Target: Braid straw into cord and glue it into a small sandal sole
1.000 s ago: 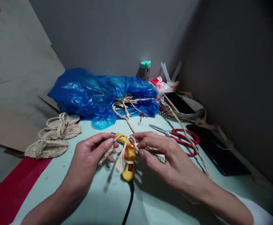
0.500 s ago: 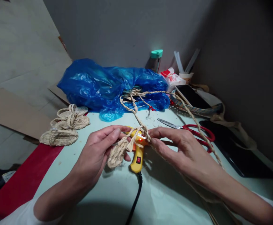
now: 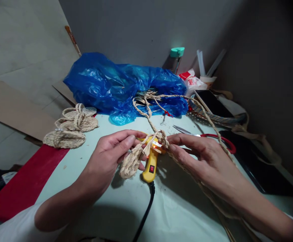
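Observation:
My left hand (image 3: 118, 151) pinches a small woven straw slipper (image 3: 130, 164), its sole tilted toward me. Loose strand ends stick out at the slipper's upper end. Between finger and thumb, my right hand (image 3: 199, 154) grips a braided straw cord (image 3: 163, 137), which loops over beside the slipper. The cord runs back to the blue bag and round behind my right hand. Under both hands lies a yellow glue gun (image 3: 150, 171) with a red switch, a small orange light and a black cable (image 3: 147, 208); its upper part is partly hidden.
Several finished straw slippers (image 3: 64, 138) lie at the left table edge on a red strip (image 3: 33, 178). A blue plastic bag (image 3: 103, 84) sits at the back. Red-handled scissors (image 3: 229, 143), a phone (image 3: 214, 102) in a basket and a black tablet (image 3: 259, 164) are on the right.
The view has shifted slightly, so most things sit a little farther right and higher. The cord's loop is now held higher and rounder beside the slipper; both hands keep their grips.

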The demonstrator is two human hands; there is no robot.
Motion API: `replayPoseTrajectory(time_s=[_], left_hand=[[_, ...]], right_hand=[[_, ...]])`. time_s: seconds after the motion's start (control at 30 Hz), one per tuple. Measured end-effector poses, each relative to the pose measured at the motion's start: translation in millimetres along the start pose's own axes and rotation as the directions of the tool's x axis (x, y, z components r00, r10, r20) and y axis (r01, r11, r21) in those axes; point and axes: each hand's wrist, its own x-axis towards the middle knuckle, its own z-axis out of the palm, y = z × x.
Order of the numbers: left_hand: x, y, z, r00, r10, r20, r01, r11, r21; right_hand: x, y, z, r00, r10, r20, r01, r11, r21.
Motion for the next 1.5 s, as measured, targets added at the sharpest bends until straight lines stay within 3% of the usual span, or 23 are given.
replayPoseTrajectory(time_s=[0.13, 0.27, 0.37, 0.43, 0.57, 0.73, 0.93, 1.03, 1.1, 1.17, 1.27, 1.43, 1.5], left_hand=[[0, 1, -1, 1.000, -0.002, 0.001, 0.002, 0.998, 0.061], [1, 1, 0, 0.997, 0.069, -0.043, -0.056, 0.964, 0.259], [3, -3, -1, 0.989, 0.146, -0.023, -0.116, 0.868, 0.482], [4, -5, -2, 0.974, 0.226, 0.017, -0.186, 0.755, 0.628], [3, -7, -3, 0.910, 0.412, 0.043, -0.302, 0.589, 0.749], [-3, -5, 3, 0.793, 0.610, -0.009, -0.412, 0.546, 0.729], [-2, -4, 19, 0.702, 0.710, 0.058, -0.564, 0.505, 0.653], [1, -4, 25, 0.713, 0.700, -0.040, -0.545, 0.589, 0.597], [3, -4, 28, 0.746, 0.658, -0.101, -0.542, 0.689, 0.481], [6, -2, 29, 0.812, 0.572, -0.113, -0.516, 0.796, 0.316], [8, 1, 31, 0.919, 0.385, -0.082, -0.376, 0.920, 0.109], [9, 5, 30, 0.977, 0.202, -0.074, -0.204, 0.979, -0.027], [9, 5, 29, 0.992, 0.128, -0.016, -0.129, 0.991, -0.037]], right_hand=[[2, -1, 1, 1.000, 0.003, -0.012, -0.003, 1.000, 0.010], [1, -4, 1, 0.999, -0.029, -0.041, 0.031, 0.998, 0.050], [-1, -6, 0, 0.995, -0.077, -0.057, 0.082, 0.992, 0.096], [-2, -7, 0, 0.995, -0.073, -0.066, 0.081, 0.988, 0.129], [-3, -11, -3, 1.000, 0.002, -0.025, 0.003, 0.977, 0.211], [-4, -15, -3, 0.989, 0.109, 0.098, -0.137, 0.923, 0.360], [-8, -17, 4, 0.986, 0.096, 0.135, -0.150, 0.864, 0.481], [-11, -19, 5, 0.979, 0.087, 0.185, -0.169, 0.852, 0.495], [-12, -21, 5, 0.966, 0.075, 0.249, -0.200, 0.827, 0.525], [-14, -22, 4, 0.949, 0.048, 0.313, -0.218, 0.816, 0.535], [-14, -21, 0, 0.931, -0.011, 0.365, -0.198, 0.825, 0.529], [-11, -16, -7, 0.891, -0.139, 0.433, -0.161, 0.793, 0.587], [-9, -13, -9, 0.917, -0.113, 0.383, -0.162, 0.772, 0.615]])
